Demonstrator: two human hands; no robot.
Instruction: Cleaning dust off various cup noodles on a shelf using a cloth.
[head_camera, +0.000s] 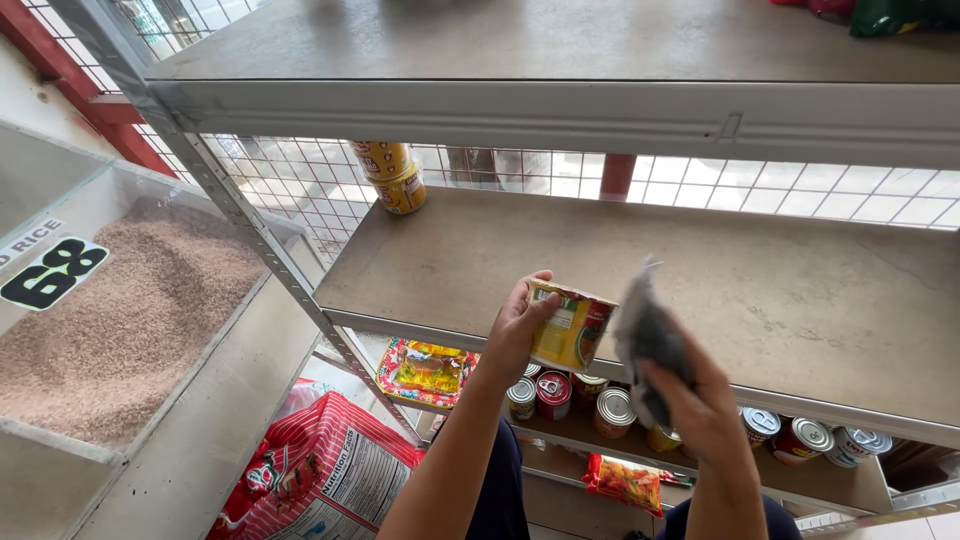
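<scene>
**Can and cloth at the shelf edge**

In front of the middle shelf (640, 270), just above its front lip, the left hand (515, 335) holds a yellow can (570, 325) tilted on its side, fingers wrapped round one end and thumb across the label. The right hand (700, 400) is closed on a grey cloth (648, 340), bunched and blurred, held just beside the can's other end; whether the two touch I cannot tell.

The can looks rigid and smooth-sided, likely with some weight if full, and its glossy label could slip in a loose hold. A grip round the body, as the left hand has it, seems the sound place to take it; the rims at either end give the fingers a stop. The cloth is soft and limp and takes any shape in the fist.

The shelf is a flat, matt brownish board on a grey metal frame, mostly bare, with two stacked yellow cans (392, 175) at its back left against a wire mesh (300, 180). The lower shelf carries a row of tins (612, 410) and bright packets (428, 370). To the left stands a bin of grain (120, 320), and a red sack (320, 480) lies on the floor below.
</scene>
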